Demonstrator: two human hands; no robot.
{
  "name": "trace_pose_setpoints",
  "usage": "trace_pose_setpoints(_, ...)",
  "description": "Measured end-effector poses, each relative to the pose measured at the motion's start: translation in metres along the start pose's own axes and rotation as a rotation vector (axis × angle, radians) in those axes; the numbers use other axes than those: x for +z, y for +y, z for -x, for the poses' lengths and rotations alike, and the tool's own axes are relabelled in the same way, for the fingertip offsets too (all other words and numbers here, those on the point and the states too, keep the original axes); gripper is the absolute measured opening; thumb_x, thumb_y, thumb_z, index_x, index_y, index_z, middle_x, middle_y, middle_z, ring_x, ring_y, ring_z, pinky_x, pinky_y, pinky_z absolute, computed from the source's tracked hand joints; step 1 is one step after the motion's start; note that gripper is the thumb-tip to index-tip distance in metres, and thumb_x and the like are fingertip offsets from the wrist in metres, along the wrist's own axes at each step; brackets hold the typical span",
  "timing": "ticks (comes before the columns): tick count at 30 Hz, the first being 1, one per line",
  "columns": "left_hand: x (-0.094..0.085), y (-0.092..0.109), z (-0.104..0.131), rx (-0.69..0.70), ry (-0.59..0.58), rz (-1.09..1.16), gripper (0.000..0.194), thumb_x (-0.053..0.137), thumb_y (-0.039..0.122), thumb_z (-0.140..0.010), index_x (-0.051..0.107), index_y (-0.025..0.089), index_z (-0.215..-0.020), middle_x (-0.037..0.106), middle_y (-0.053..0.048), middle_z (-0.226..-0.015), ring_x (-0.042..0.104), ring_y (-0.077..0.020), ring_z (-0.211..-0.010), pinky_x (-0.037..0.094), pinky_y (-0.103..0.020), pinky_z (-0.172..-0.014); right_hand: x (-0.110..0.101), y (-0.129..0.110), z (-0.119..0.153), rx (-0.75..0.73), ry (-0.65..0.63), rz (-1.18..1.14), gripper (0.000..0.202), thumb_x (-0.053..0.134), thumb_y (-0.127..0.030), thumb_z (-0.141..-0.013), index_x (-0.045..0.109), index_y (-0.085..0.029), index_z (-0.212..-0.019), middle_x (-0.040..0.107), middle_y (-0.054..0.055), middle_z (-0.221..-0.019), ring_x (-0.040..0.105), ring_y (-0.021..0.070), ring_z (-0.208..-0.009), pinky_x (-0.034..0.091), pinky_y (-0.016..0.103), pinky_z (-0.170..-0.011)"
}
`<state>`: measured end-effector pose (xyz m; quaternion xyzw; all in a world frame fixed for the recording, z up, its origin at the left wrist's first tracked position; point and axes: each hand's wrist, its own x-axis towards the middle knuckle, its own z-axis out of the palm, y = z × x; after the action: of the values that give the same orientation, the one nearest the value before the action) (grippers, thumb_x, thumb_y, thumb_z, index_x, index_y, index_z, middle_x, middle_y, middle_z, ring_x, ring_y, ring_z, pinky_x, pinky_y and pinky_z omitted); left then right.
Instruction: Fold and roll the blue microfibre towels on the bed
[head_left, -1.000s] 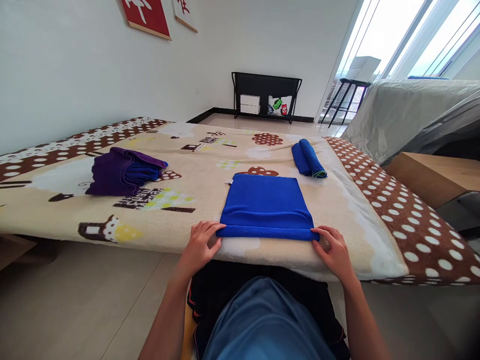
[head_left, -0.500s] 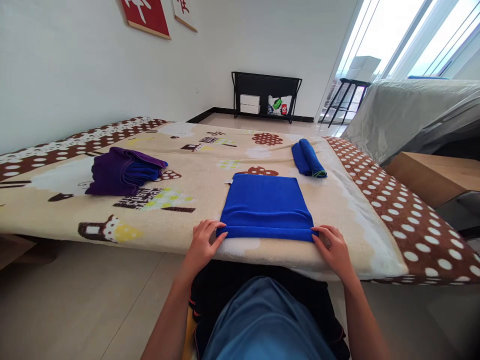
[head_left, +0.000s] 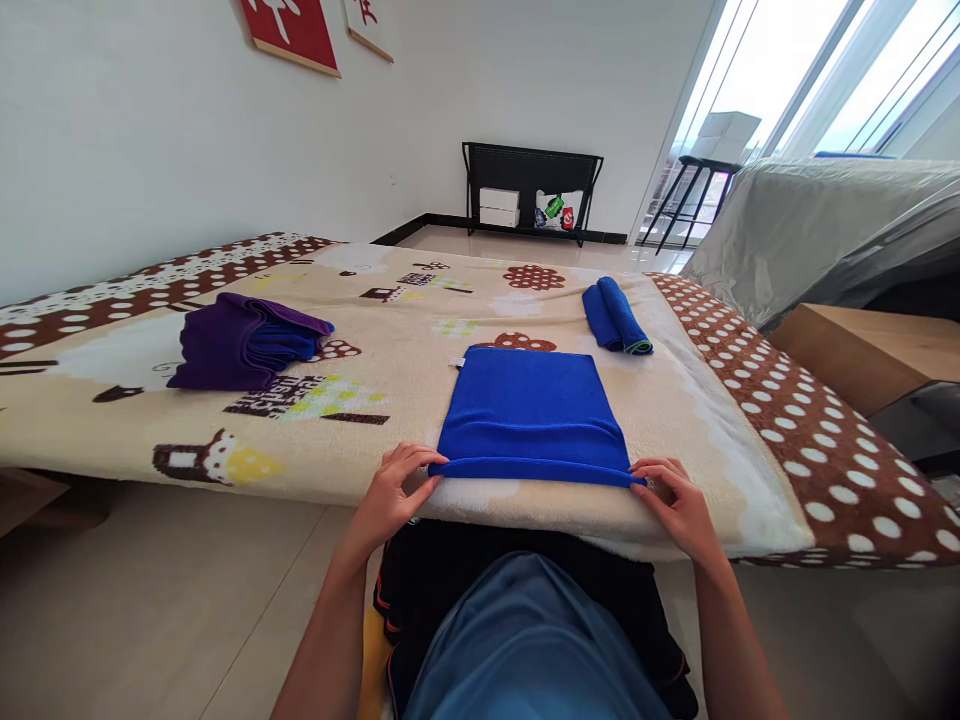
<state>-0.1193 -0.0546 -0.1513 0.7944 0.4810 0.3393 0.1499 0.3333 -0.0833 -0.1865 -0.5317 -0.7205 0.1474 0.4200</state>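
Left hand [head_left: 394, 492], right hand [head_left: 677, 502]: nearly closed, pinching near corners of blue cloth [head_left: 532, 400] | blue roll [head_left: 617, 316] far right | purple pile [head_left: 221, 345] left

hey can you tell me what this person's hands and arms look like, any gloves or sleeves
The left hand and right hand are bare: no gloves, rings or watch show. Both forearms are uncovered, with no sleeves in view. Between them appear a blue top and a black garment with thin orange-red trim.
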Motion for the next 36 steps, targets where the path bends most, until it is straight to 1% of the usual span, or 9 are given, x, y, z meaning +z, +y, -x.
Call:
trace_pose_setpoints(4, -0.004, -0.004, 0.003, -0.033, -0.018, 0.063, 0.02, 0.056, 0.036, -0.096, 0.068, 0.026, -0.108, 0.07, -0.004, -0.107, 0.06, -0.0191, -0.095, 0.047, -0.034, -0.093, -0.001, 0.001, 0.002, 0.033, -0.012, -0.018, 0.024, 0.063, -0.045, -0.092, 0.07, -0.023, -0.1, 0.068, 0.006, -0.102, 0.06, 0.0205, -0.1, 0.05, 0.037, -0.09)
trace_pose_setpoints(8, -0.005, -0.004, 0.003, -0.062, -0.065, 0.084, 0.022, 0.053, 0.036, -0.098, 0.067, 0.026, -0.11, 0.069, -0.004, -0.104, 0.06, -0.0178, -0.089, 0.048, -0.032, -0.09, -0.001, 0.001, 0.002, 0.047, -0.049, 0.013, 0.027, 0.058, -0.044, -0.096, 0.07, -0.025, -0.11, 0.068, 0.005, -0.098, 0.058, 0.018, -0.087, 0.049, 0.033, -0.08)
trace_pose_setpoints(15, -0.008, 0.003, 0.0, -0.01, -0.125, -0.019, 0.027, 0.045, 0.035, -0.1, 0.068, 0.026, -0.11, 0.07, -0.005, -0.111, 0.061, -0.0215, -0.107, 0.044, -0.036, -0.1, -0.002, -0.001, -0.001, -0.024, -0.092, 0.076, 0.028, 0.05, -0.044, -0.099, 0.07, -0.024, -0.103, 0.07, 0.004, -0.099, 0.059, 0.0197, -0.089, 0.046, 0.037, -0.088)
trace_pose_setpoints(21, -0.014, 0.007, 0.004, -0.02, -0.197, -0.015, 0.026, 0.043, 0.033, -0.1, 0.067, 0.027, -0.107, 0.07, -0.003, -0.108, 0.061, -0.0209, -0.105, 0.043, -0.034, -0.097, -0.006, 0.0, -0.001, -0.033, -0.142, 0.032, 0.029, 0.049, -0.043, -0.1, 0.069, -0.022, -0.095, 0.069, 0.004, -0.093, 0.06, 0.0196, -0.09, 0.043, 0.036, -0.09)
trace_pose_setpoints(24, -0.012, 0.006, 0.004, -0.042, -0.21, -0.026, 0.025, 0.042, 0.032, -0.099, 0.066, 0.026, -0.103, 0.07, -0.001, -0.105, 0.061, -0.0204, -0.102, 0.041, -0.034, -0.095, -0.005, 0.001, 0.001, -0.017, -0.138, 0.013, 0.028, 0.05, -0.043, -0.1, 0.069, -0.022, -0.097, 0.068, 0.003, -0.091, 0.059, 0.019, -0.089, 0.042, 0.036, -0.089)
trace_pose_setpoints(27, -0.007, 0.005, 0.002, -0.095, -0.17, -0.036, 0.023, 0.044, 0.033, -0.096, 0.065, 0.025, -0.101, 0.07, 0.0, -0.099, 0.062, -0.0201, -0.091, 0.041, -0.035, -0.089, 0.001, 0.003, 0.003, 0.043, -0.067, 0.037, 0.027, 0.054, -0.044, -0.098, 0.069, -0.023, -0.105, 0.065, 0.003, -0.085, 0.057, 0.0177, -0.083, 0.044, 0.034, -0.082)
trace_pose_setpoints(30, 0.001, 0.004, -0.001, -0.159, -0.094, -0.048, 0.02, 0.048, 0.034, -0.093, 0.063, 0.024, -0.101, 0.07, 0.0, -0.092, 0.062, -0.0195, -0.082, 0.04, -0.037, -0.088, 0.01, 0.003, 0.004, 0.066, 0.053, 0.08, 0.027, 0.058, -0.044, -0.095, 0.069, -0.023, -0.108, 0.063, 0.003, -0.086, 0.054, 0.0161, -0.077, 0.046, 0.032, -0.077)
trace_pose_setpoints(33, 0.013, 0.008, -0.004, -0.235, 0.087, -0.139, 0.015, 0.056, 0.03, -0.087, 0.06, 0.022, -0.099, 0.068, -0.002, -0.092, 0.062, -0.0222, -0.088, 0.038, -0.042, -0.093, 0.017, -0.001, 0.004, 0.015, 0.197, 0.128, 0.026, 0.061, -0.041, -0.093, 0.067, -0.023, -0.111, 0.064, 0.006, -0.102, 0.056, 0.0155, -0.08, 0.049, 0.032, -0.078)
trace_pose_setpoints(36, 0.032, 0.02, -0.004, -0.23, 0.282, -0.307, 0.016, 0.058, 0.016, -0.082, 0.059, 0.021, -0.097, 0.065, -0.007, -0.101, 0.059, -0.0274, -0.101, 0.036, -0.047, -0.094, 0.026, -0.009, 0.006, -0.086, 0.349, 0.283, 0.028, 0.063, -0.035, -0.092, 0.066, -0.023, -0.117, 0.063, 0.01, -0.116, 0.06, 0.0204, -0.099, 0.049, 0.038, -0.091)
